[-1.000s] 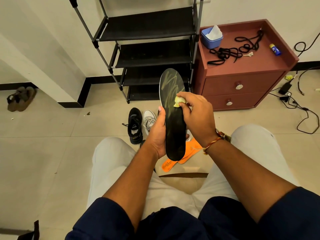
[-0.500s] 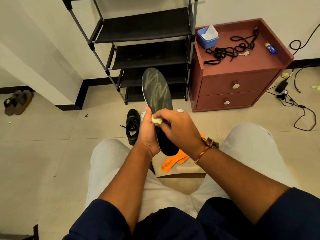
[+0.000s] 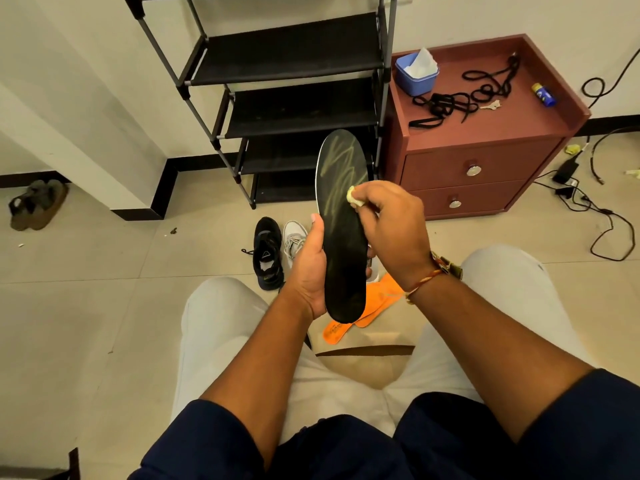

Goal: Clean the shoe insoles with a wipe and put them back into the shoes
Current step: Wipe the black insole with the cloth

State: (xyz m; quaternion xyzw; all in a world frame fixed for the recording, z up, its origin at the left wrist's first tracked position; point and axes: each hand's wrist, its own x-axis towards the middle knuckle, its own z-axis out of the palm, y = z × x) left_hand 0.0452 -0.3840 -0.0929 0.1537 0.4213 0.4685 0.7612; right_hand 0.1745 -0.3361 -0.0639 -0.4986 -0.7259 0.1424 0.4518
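The left hand (image 3: 311, 268) is gripping the black insole (image 3: 343, 237) along its lower half, holding it upright above the lap. The right hand (image 3: 394, 230) is pinching a balled wipe (image 3: 354, 198) against its middle. The insole is likely light and bendy, so a grip close behind the rubbed spot should be resisting flex.

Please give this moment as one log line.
step: wiping | left hand: holds black insole | right hand: presses wipe on it
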